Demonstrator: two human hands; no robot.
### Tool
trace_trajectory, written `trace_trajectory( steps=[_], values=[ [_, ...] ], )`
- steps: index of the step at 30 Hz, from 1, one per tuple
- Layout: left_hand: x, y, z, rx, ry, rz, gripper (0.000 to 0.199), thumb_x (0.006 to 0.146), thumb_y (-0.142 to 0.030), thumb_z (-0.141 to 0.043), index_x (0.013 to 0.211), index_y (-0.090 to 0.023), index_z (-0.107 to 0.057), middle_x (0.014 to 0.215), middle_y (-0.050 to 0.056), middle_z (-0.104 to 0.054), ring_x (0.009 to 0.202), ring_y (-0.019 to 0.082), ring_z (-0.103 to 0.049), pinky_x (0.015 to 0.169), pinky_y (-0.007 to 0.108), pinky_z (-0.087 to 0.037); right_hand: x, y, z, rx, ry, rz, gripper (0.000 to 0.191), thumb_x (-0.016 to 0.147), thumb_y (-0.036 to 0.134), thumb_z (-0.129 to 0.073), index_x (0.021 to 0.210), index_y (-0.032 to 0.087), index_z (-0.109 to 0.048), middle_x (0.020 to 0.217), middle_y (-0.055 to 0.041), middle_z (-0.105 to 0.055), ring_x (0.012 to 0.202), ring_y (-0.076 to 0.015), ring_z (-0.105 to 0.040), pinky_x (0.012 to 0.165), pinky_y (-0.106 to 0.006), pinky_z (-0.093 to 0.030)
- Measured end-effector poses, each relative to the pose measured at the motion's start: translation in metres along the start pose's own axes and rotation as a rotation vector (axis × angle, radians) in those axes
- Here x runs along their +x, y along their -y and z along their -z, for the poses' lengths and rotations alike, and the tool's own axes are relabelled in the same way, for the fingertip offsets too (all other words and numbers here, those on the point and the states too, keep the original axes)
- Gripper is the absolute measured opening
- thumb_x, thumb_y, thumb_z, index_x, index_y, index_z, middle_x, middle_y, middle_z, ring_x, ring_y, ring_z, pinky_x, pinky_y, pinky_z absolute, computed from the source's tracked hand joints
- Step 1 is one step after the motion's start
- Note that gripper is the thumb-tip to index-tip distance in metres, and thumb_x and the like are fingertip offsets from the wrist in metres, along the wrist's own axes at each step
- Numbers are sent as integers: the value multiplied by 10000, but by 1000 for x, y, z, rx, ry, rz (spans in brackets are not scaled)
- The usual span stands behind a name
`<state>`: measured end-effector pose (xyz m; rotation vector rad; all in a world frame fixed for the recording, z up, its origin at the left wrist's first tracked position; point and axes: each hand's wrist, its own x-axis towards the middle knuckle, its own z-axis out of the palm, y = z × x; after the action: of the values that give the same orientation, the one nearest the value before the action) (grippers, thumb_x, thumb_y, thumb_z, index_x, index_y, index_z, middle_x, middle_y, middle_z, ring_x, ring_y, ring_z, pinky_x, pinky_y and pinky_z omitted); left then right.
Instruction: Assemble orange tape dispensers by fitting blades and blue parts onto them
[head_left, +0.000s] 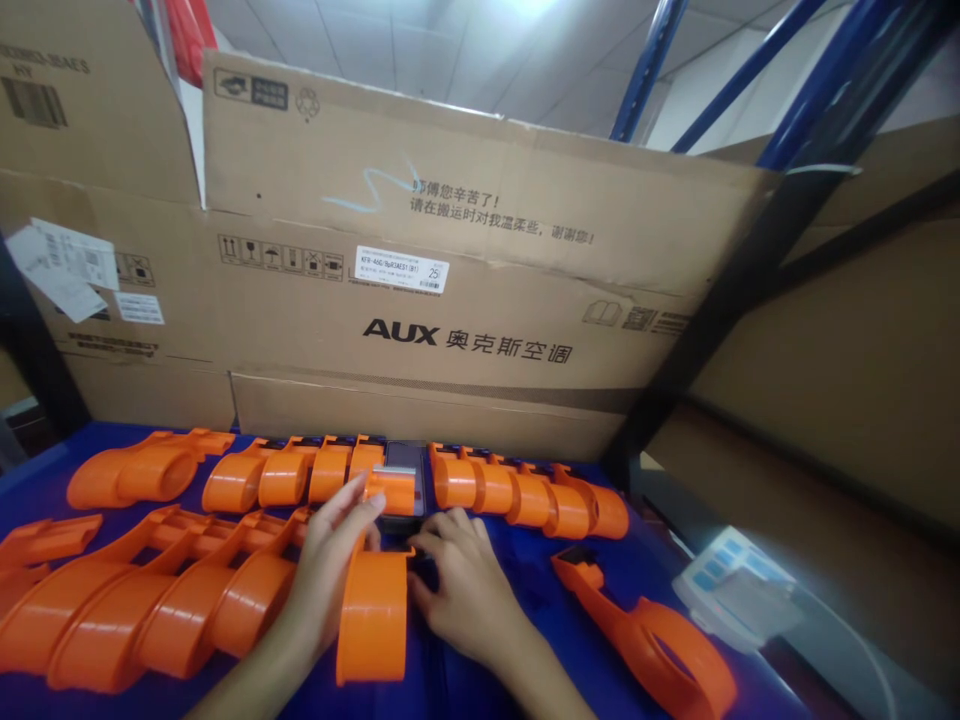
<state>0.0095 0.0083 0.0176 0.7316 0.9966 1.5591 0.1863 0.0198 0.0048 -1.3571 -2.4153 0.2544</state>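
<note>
My left hand (341,540) is closed on an orange plastic tape dispenser (373,620), with its round ring hanging toward me and its flat end with a silvery edge pointing up. Close beside it on the right, my right hand (461,580) has its fingers curled in toward the dispenser's middle. The fingertips of that hand are partly hidden, so what they pinch cannot be made out. Just behind the held dispenser stands a dark box-like object (415,460), partly covered by it.
Similar orange dispensers stand in rows at the back left (232,480), back right (529,495) and front left (176,615). A single dispenser (675,650) lies at right on the blue surface (525,570). Large cardboard (465,300) rises behind. A white device (739,585) sits beyond the right edge.
</note>
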Motion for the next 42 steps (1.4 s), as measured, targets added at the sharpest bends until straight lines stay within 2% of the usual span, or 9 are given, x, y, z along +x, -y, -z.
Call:
trace_trajectory(
  steps=[3,11,14,18,23,26,30,37,42],
  values=[
    [1,2,-2,-3,20,-13,473,628,-477,-891,931,-159,-715,584,-51,-584,493,90,-468,503,192,-383,1,-1,-2,-33,10,-9,180,884,240,-685,1055,254,-738,1127,-77,-665,1071,-279,-532,868,-384,-398],
    [-4,5,-2,13,60,0,661,654,-464,-885,1209,-145,-721,593,-45,-590,516,103,-499,510,194,-396,-2,1,-2,-74,35,16,151,887,250,-698,1030,263,-745,1144,-81,-634,1065,-283,-526,854,-397,-397],
    [-5,6,-3,27,56,-6,739,656,-463,-885,1295,-148,-688,610,-38,-608,527,109,-518,526,199,-416,-1,0,2,-77,1,24,123,908,294,-690,1012,257,-744,1141,-88,-641,1073,-292,-545,875,-413,-416],
    [-3,10,-2,24,58,-13,749,660,-447,-887,1314,-151,-675,671,-30,-628,540,110,-537,538,210,-436,-1,-12,16,20,-177,15,132,933,322,-666,1020,250,-735,1131,-91,-686,1059,-300,-598,902,-435,-447],
    [-2,18,3,96,135,-39,711,724,-430,-849,1352,-164,-647,738,-9,-660,549,116,-549,560,232,-459,-3,-23,30,266,-487,-94,280,974,385,-617,1183,217,-698,795,-48,-690,716,-238,-633,712,-367,-509],
    [-4,21,4,181,211,-62,649,785,-400,-803,1374,-191,-629,893,33,-699,587,124,-577,598,257,-478,-7,-17,34,334,-578,-26,290,954,353,-650,1216,239,-702,870,-59,-704,737,-235,-643,701,-359,-527],
    [-9,22,2,273,252,-99,587,829,-360,-769,1375,-201,-624,1053,79,-702,674,149,-608,656,282,-496,-11,-6,35,363,-568,74,273,934,267,-672,1205,264,-710,1048,-81,-740,848,-246,-681,770,-378,-556],
    [-9,29,8,364,300,-125,620,866,-345,-746,1442,-205,-563,887,39,-684,755,171,-581,752,304,-500,-11,-4,35,384,-514,197,226,941,185,-658,1149,252,-714,1086,-99,-734,1002,-259,-691,890,-406,-570],
    [-8,31,11,353,335,-87,630,863,-334,-748,1446,-216,-540,958,48,-704,743,160,-590,738,300,-505,-11,-2,30,384,-536,209,258,946,185,-656,1191,238,-717,1078,-102,-691,985,-241,-686,871,-386,-573]
  ],
)
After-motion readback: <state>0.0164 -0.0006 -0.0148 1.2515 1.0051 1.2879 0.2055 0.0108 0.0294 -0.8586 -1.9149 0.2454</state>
